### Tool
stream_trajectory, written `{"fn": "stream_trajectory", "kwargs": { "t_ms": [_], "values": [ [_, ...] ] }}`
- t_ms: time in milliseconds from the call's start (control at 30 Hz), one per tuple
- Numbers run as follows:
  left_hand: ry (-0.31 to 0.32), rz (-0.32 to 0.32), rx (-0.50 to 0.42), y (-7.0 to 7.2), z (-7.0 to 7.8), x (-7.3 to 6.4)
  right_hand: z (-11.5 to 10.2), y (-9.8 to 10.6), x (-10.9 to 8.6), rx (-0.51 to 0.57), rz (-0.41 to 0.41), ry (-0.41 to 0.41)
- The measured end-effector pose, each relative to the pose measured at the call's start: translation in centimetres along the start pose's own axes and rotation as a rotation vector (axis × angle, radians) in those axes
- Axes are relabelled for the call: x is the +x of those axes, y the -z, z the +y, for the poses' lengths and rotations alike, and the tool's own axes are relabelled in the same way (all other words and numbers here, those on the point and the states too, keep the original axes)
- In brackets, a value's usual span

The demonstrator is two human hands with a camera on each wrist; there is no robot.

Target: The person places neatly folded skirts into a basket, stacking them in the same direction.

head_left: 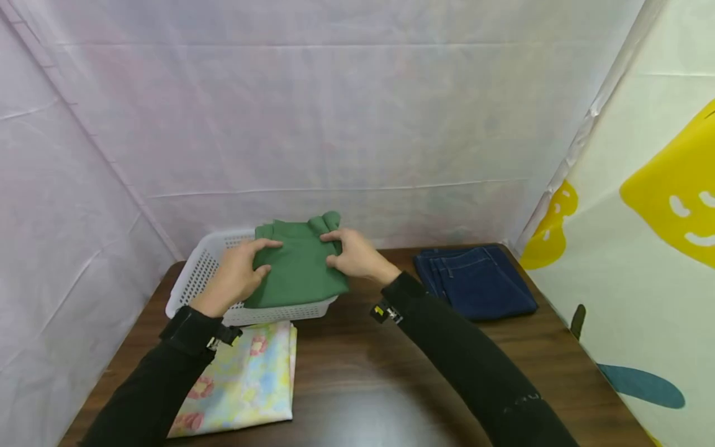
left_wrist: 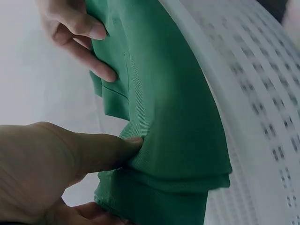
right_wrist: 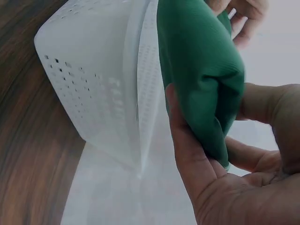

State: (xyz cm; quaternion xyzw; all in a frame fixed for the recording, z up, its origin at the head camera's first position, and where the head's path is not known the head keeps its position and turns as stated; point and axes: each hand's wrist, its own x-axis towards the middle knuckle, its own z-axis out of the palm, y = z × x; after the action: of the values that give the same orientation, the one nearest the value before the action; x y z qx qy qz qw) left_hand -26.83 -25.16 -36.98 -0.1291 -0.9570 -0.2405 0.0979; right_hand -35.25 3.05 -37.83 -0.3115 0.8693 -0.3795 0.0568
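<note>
A folded green garment [head_left: 298,267] is held over the white perforated basket [head_left: 197,273], covering much of its opening. My left hand [head_left: 239,272] grips the garment's left edge; in the left wrist view its thumb [left_wrist: 110,149] presses on the ribbed cloth with fingers beneath. The right edge is in my right hand [head_left: 357,254]. Seen from the right wrist, the fingers [right_wrist: 190,145] of that hand curl round a bunched fold of the green garment [right_wrist: 201,61]. How far the garment reaches inside the basket is hidden.
Folded dark blue jeans [head_left: 475,279] lie at the table's back right. A folded floral cloth [head_left: 251,385] in yellow, pink and blue lies in front of the basket, partly behind my left sleeve. White fabric walls [head_left: 335,124] stand behind and beside the wooden table [head_left: 357,372].
</note>
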Motion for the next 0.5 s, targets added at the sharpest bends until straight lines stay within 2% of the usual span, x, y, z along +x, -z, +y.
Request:
{"fn": "stream_trajectory", "kwargs": {
  "t_ms": [233, 500],
  "values": [
    [0.051, -0.01, -0.019, 1.0, -2.9, 0.3, -1.7, -2.1, 2.9, -0.053, -0.071, -0.013],
    [0.073, -0.035, 0.025, 0.9, -4.6, 0.1, -1.9, -4.7, 4.5, -0.055, -0.181, -0.041]
  ]
}}
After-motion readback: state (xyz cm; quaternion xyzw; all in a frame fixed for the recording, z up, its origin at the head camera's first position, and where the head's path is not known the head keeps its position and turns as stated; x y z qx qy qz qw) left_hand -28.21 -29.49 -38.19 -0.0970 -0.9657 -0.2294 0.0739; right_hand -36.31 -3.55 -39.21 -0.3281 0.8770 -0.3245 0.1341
